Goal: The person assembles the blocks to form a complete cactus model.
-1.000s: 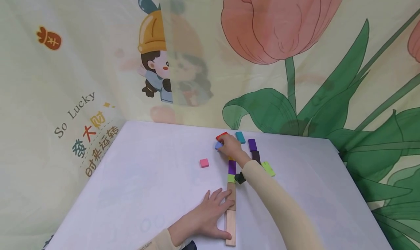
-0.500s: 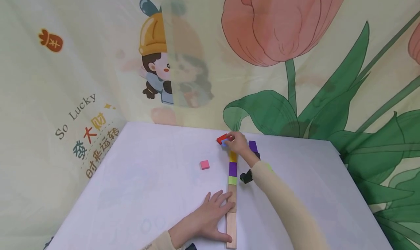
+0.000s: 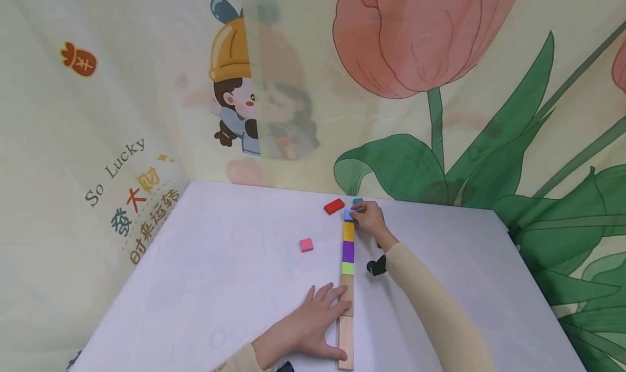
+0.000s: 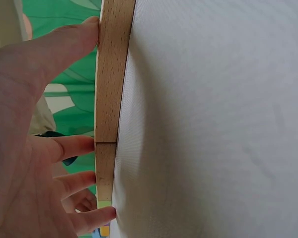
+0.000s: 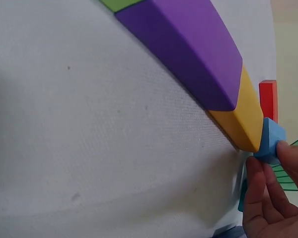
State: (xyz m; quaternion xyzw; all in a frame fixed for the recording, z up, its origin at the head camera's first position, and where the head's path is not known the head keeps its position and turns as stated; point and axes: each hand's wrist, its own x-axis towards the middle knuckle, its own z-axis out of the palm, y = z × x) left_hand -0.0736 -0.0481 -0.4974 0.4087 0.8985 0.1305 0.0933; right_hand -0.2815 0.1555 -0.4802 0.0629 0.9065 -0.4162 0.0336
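Observation:
My left hand (image 3: pixel 313 322) lies spread along a line of two plain wooden blocks (image 3: pixel 346 336). In the left wrist view its thumb and fingertips touch the side and top of the wood (image 4: pixel 112 74). Beyond the wood the row continues with a light green block (image 3: pixel 347 268), a purple block (image 3: pixel 348 251) and a yellow block (image 3: pixel 348 232). At the far end my right hand (image 3: pixel 373 219) pinches a blue block (image 5: pixel 270 136) between thumb and fingers, right at the end of the yellow one.
A red block (image 3: pixel 335 206) lies left of the row's far end, and a teal block (image 3: pixel 358 201) is partly behind the right hand. Nearer, a pink block (image 3: pixel 306 245) sits left of the row. A printed curtain (image 3: pixel 293 89) hangs behind the white table (image 3: pixel 220 263).
My right hand has carried the blue block rightward from beside the red block to the far end of the row. The left hand has stayed on the wooden blocks.

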